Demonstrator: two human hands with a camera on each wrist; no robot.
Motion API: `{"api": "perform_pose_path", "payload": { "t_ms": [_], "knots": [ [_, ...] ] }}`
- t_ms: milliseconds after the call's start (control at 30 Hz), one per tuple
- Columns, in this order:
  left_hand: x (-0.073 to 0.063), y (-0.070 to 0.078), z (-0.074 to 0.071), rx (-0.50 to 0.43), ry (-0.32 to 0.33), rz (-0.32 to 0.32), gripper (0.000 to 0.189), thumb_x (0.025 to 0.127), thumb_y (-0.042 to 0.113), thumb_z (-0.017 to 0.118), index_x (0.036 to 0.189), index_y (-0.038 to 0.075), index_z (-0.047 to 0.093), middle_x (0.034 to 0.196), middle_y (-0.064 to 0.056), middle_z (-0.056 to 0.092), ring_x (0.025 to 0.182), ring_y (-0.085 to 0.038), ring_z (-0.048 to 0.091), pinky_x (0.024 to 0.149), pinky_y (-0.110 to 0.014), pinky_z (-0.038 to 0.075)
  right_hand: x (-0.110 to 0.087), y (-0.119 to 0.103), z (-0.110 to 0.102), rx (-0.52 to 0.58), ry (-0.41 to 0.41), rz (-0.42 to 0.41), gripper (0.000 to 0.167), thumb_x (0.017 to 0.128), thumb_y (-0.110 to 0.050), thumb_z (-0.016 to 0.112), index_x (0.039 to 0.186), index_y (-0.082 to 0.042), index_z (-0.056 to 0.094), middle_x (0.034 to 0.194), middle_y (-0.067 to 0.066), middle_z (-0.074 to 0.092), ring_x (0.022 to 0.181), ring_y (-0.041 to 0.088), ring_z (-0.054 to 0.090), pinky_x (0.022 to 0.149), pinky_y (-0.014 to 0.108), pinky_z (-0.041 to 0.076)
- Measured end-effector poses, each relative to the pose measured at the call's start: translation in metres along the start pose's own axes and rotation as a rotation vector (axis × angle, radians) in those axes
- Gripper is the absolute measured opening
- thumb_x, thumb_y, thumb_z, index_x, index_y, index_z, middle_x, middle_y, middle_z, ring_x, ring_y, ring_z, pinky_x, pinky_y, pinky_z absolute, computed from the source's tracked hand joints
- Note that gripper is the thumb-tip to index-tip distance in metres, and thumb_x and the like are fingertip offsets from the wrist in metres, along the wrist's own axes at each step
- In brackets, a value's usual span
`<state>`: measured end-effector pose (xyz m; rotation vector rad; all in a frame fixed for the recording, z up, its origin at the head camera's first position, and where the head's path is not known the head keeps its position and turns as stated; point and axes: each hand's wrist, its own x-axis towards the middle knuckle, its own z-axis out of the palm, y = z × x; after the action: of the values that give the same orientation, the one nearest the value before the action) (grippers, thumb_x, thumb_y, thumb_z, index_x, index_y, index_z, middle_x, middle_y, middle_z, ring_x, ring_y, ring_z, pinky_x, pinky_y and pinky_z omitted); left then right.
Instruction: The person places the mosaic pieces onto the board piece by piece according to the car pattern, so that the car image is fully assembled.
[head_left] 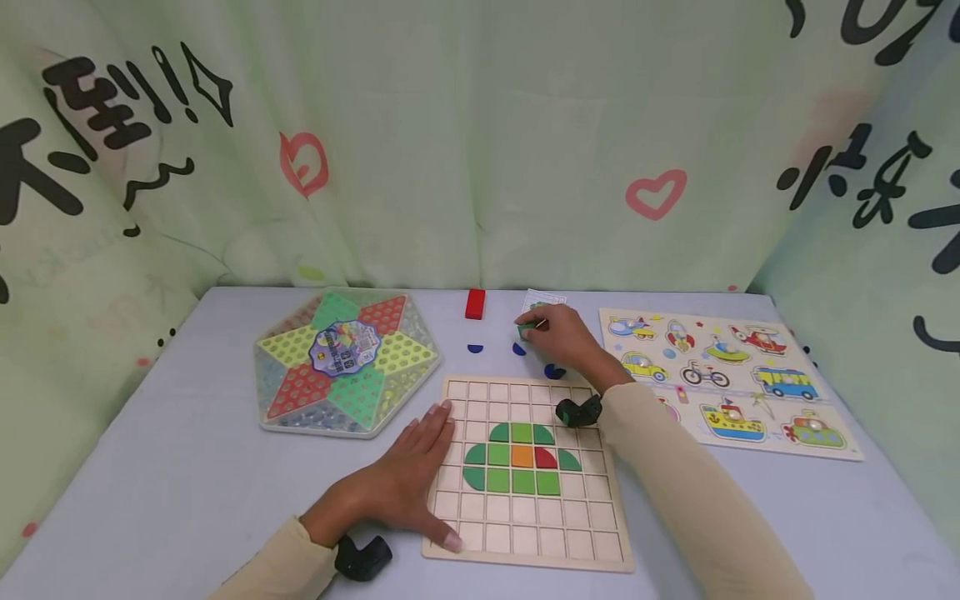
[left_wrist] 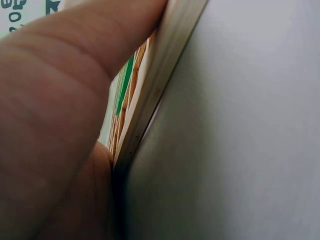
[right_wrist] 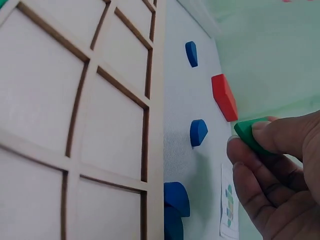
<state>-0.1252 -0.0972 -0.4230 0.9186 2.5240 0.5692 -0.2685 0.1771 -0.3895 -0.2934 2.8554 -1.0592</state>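
My right hand (head_left: 558, 337) pinches a green quarter-round block (right_wrist: 248, 134) between thumb and fingers, above the table beyond the grid board. My left hand (head_left: 401, 479) rests with spread, straight fingers along the left side of the wooden grid board (head_left: 517, 540), its thumb over the lower left part. Set in the board's middle are light green squares (head_left: 498, 454), darker green quarter-rounds (head_left: 476, 453), an orange square (head_left: 521, 456) and a red quarter-round (head_left: 545, 458). Blue pieces (head_left: 519, 349) lie behind the board, near the right hand; a printed card (right_wrist: 229, 207) lies beyond them.
A red block (head_left: 475, 304) stands near the table's back edge. To the left lies a hexagonal game board (head_left: 408, 385) with coloured triangles; to the right, a vehicle picture puzzle (head_left: 678, 371). A curtain (head_left: 480, 167) hangs behind the table.
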Motion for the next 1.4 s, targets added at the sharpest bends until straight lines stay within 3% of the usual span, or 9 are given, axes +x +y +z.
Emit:
{"api": "perform_pose_path", "payload": {
  "t_ms": [333, 633, 1100, 1400],
  "knots": [
    [0.0, -0.003, 0.002, 0.008, -0.005, -0.012, 0.139, 0.061, 0.075, 0.075, 0.155, 0.001, 0.005, 0.161, -0.01, -0.014, 0.147, -0.023, -0.011, 0.116, -0.047, 0.002, -0.024, 0.004, -0.005, 0.12, -0.05, -0.016, 0.021, 0.093, -0.009, 0.066, 0.113, -0.006, 0.073, 0.11, 0.008, 0.068, 0.091, 0.022, 0.059, 0.079, 0.032, 0.051],
    [0.001, -0.002, 0.003, 0.013, -0.012, -0.011, 0.139, 0.061, 0.076, 0.074, 0.155, 0.002, 0.003, 0.161, -0.009, -0.015, 0.146, -0.022, -0.013, 0.116, -0.046, 0.001, -0.05, 0.0, -0.009, 0.213, -0.113, -0.033, 0.022, 0.092, -0.011, 0.068, 0.111, -0.003, 0.072, 0.1, 0.004, 0.071, 0.089, 0.02, 0.064, 0.081, 0.033, 0.053],
    [0.001, -0.002, 0.003, 0.014, -0.009, -0.004, 0.139, 0.061, 0.076, 0.074, 0.155, 0.002, 0.003, 0.161, -0.01, -0.016, 0.146, -0.022, -0.014, 0.116, -0.046, 0.001, -0.085, 0.006, -0.007, 0.173, -0.186, -0.131, 0.017, 0.09, -0.007, 0.069, 0.106, -0.005, 0.073, 0.1, 0.001, 0.07, 0.088, 0.017, 0.063, 0.08, 0.033, 0.052],
    [0.0, -0.003, 0.002, 0.004, -0.007, -0.002, 0.138, 0.062, 0.075, 0.075, 0.155, 0.002, 0.003, 0.161, -0.009, -0.016, 0.146, -0.02, -0.014, 0.116, -0.045, 0.0, -0.103, -0.001, -0.011, 0.182, -0.322, -0.14, 0.017, 0.089, -0.004, 0.069, 0.106, -0.003, 0.073, 0.101, 0.002, 0.07, 0.084, 0.018, 0.061, 0.073, 0.025, 0.051]
  ]
}}
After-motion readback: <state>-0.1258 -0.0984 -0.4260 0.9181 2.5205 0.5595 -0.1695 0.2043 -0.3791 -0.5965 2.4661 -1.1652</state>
